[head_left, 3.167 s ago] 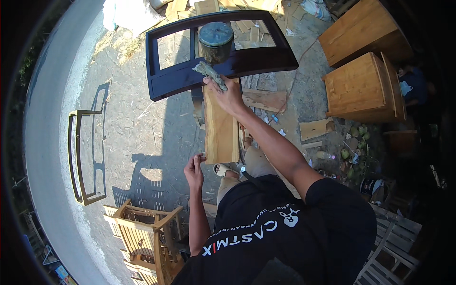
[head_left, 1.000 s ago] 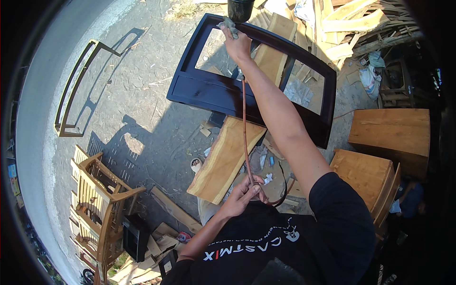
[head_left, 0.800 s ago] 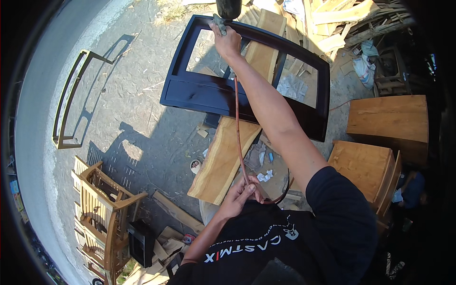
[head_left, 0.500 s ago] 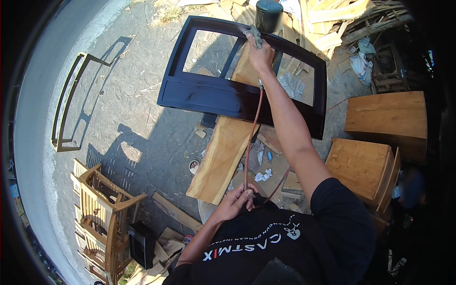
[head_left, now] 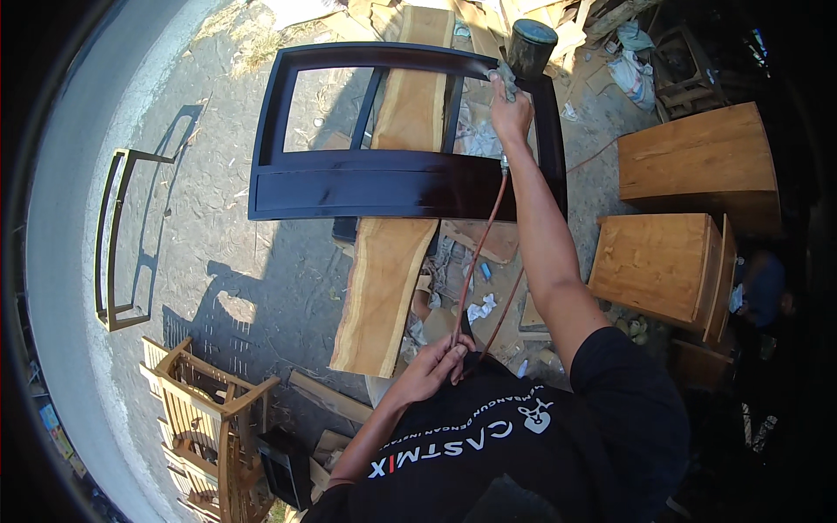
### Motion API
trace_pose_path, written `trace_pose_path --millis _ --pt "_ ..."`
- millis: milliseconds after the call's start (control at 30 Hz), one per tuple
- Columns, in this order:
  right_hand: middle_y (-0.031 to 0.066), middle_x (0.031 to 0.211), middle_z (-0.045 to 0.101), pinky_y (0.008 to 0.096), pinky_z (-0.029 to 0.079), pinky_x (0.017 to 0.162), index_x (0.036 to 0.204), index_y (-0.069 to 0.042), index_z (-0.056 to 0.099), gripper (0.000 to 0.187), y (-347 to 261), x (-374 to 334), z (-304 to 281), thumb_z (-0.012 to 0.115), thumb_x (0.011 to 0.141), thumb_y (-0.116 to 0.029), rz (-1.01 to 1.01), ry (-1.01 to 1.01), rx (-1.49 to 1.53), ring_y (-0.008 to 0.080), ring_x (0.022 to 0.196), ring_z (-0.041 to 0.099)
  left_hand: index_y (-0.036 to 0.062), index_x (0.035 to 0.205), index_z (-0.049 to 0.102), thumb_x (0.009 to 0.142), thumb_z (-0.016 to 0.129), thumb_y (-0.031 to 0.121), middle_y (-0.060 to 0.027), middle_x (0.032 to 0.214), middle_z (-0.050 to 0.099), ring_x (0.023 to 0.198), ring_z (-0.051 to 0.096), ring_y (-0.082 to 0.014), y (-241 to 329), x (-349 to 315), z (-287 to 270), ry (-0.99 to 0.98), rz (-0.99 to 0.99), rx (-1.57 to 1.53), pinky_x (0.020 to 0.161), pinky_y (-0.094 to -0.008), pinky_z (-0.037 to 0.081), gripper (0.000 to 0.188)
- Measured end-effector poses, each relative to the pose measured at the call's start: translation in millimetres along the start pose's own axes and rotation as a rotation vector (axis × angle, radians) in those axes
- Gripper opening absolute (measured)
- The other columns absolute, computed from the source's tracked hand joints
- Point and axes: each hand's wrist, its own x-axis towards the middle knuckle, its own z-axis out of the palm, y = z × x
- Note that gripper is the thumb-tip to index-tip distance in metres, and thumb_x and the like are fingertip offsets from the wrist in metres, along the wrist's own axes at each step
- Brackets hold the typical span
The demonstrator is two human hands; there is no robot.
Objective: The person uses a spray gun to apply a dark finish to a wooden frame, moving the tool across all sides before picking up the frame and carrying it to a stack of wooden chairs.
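One spray gun (head_left: 505, 78), in the head view, sits over the upper right of the dark frame (head_left: 340, 185); with its cup (head_left: 531, 49) it looks rigid and probably top-heavy, best held below the cup. The red hose (head_left: 479, 249) seems light, bendy. The right grip (head_left: 512, 113) wraps the gun; the left grip (head_left: 434, 366) curls snugly round the hose.

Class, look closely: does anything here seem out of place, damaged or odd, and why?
Crumpled white paper lies on the ground right of the plank, looking like litter. The dark frame looks patchy along its wide rail; whether from wet finish or reflection, I cannot tell.
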Motion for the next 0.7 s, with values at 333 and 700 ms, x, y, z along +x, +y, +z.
trace_pose_path --millis 333,700 --pt "0.0325 0.112 0.07 0.0527 0.049 0.1 0.116 -0.002 0.073 0.069 45.3 25.7 -66.3 0.057 0.095 -0.065 0.155 0.081 -0.022 0.0501 0.114 0.063 0.0015 0.122 0.055 0.112 0.043 0.023 -0.0011 0.071 0.052 0.062 0.053 -0.0093 10.2 34.4 20.2 -0.054 -0.009 0.18 0.062 -0.0279 0.047 0.026" --pt "0.0333 0.104 0.071 0.0539 0.051 0.093 0.117 -0.002 0.072 0.059 67.1 3.2 -55.2 0.06 0.097 -0.057 0.122 -0.099 -0.026 0.0512 0.108 0.065 0.0042 0.123 0.057 0.111 0.047 0.024 -0.0034 0.07 0.052 0.063 0.055 -0.0123 3.7 30.2 19.0 -0.116 -0.011 0.275 0.063 -0.0314 0.047 0.025"
